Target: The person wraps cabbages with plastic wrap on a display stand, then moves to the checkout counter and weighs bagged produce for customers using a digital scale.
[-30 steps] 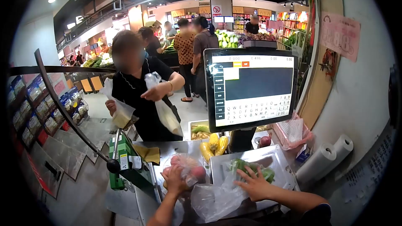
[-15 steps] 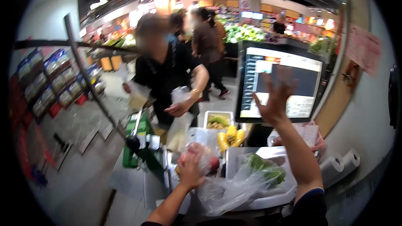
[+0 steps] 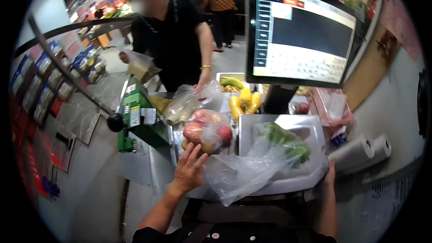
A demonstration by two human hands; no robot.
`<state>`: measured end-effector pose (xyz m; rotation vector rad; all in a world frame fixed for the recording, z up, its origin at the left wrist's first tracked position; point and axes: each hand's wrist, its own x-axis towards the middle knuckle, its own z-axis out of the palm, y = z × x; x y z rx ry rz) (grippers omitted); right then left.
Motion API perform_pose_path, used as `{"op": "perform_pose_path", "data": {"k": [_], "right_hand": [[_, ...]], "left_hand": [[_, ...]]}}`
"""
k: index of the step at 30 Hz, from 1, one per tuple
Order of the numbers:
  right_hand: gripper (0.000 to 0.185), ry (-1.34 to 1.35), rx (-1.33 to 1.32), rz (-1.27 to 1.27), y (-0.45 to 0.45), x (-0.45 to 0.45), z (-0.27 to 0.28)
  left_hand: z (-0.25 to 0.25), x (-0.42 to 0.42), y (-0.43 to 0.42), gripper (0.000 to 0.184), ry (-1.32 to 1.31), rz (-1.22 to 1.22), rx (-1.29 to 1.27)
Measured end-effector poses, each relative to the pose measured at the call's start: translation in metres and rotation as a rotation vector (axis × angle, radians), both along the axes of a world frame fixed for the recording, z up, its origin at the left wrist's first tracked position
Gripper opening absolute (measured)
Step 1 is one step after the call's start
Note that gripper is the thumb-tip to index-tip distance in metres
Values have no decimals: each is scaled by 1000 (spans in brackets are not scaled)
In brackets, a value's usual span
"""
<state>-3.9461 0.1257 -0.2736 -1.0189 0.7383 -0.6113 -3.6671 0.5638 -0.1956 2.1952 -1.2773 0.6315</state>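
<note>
My left hand (image 3: 189, 171) is open with its fingers spread, the tips at the near side of a clear plastic bag of apples (image 3: 198, 131) on the counter. My right hand (image 3: 330, 174) is seen edge-on at the right rim of the scale tray (image 3: 310, 177), its fingers pointing up and partly hidden. On that tray lies a leafy green vegetable (image 3: 288, 141) in a loose clear bag (image 3: 245, 166), whose slack end hangs over the front left edge.
Across the counter a person (image 3: 173, 40) touches another clear bag (image 3: 193, 101) and holds a bag in the other hand. Corn (image 3: 245, 101), a lit screen (image 3: 306, 36), a green machine (image 3: 139, 117) and plastic rolls (image 3: 357, 153) surround the tray.
My right hand has come down from the screen to the tray's right rim. My left hand has drawn back from on top of the apple bag. The view has tilted down.
</note>
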Motion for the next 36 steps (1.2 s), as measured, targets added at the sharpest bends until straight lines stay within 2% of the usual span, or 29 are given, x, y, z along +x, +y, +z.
{"op": "perform_pose_path", "data": {"k": [3, 7, 10, 13, 14, 16, 18, 19, 20, 21, 22, 24, 25, 26, 28, 29, 30, 31, 32, 33, 34, 35, 36], "right_hand": [[69, -68, -13, 62, 13, -13, 1], [70, -98, -12, -59, 25, -22, -12], [61, 3, -60, -184, 31, -30, -23], [52, -42, -73, -143, 46, -35, -12], [55, -61, -81, -137, 46, -38, -16], [65, -102, -100, -122, 47, -43, -25], [72, 285, -138, -158, 57, -42, -11], [75, 469, -162, -155, 62, -38, -1], [77, 382, -77, -175, 67, -37, 2], [75, 235, -192, -222, 54, -38, -42], [70, 322, -135, -282, 67, -29, -12], [49, 460, -565, -255, 66, -43, -44], [41, 536, -775, -275, 65, -49, -60], [46, 662, -794, -192, 57, -61, -70], [35, 870, -745, -124, 66, -65, -47], [27, 818, -739, -152, 59, -69, -30], [19, 762, -736, -181, 49, -70, -10], [7, 273, -397, -188, 44, -65, 19], [18, 187, -474, -226, 21, -59, 19], [20, 157, -676, -30, 22, -34, 58], [26, 76, -439, 120, 34, -4, 91], [34, 1, -205, 265, 79, 42, 149], [28, -217, -102, 529, 111, 80, 167]], "left_hand": [[16, 12, -9, 65, -52, -120, 145], [36, 37, -33, 67, -252, -242, 319], [67, 52, -60, 67, -293, -311, 240], [94, 63, -82, 70, -382, -324, 281], [101, 63, -91, 71, -397, -331, 291], [110, 63, -108, 80, -428, -364, 493], [123, 54, -124, 86, -409, -409, 732], [123, 49, -133, 89, -442, -467, 808], [119, 45, -142, 91, -471, -513, 891], [103, 43, -148, 96, -546, -614, 798], [88, 34, -152, 97, -567, -748, 728], [62, 11, -156, 96, -569, -1048, 604], [47, -2, -151, 81, -491, -1190, 526], [34, -13, -147, 69, -407, -1336, 442], [22, -25, -134, 35, -286, -1323, 556], [29, -25, -127, 15, 7, -1305, 571], [38, -24, -121, 15, 123, -1251, 529], [43, -21, -116, 17, 429, -1293, 293], [48, -21, -111, 19, 735, -1310, 47], [63, -24, -106, 21, 911, -1297, -121], [79, -27, -103, 24, 1089, -1274, -294], [88, -31, -100, 26, 1259, -1240, -479], [74, -31, -100, 30, 1214, -1004, -428]]}}
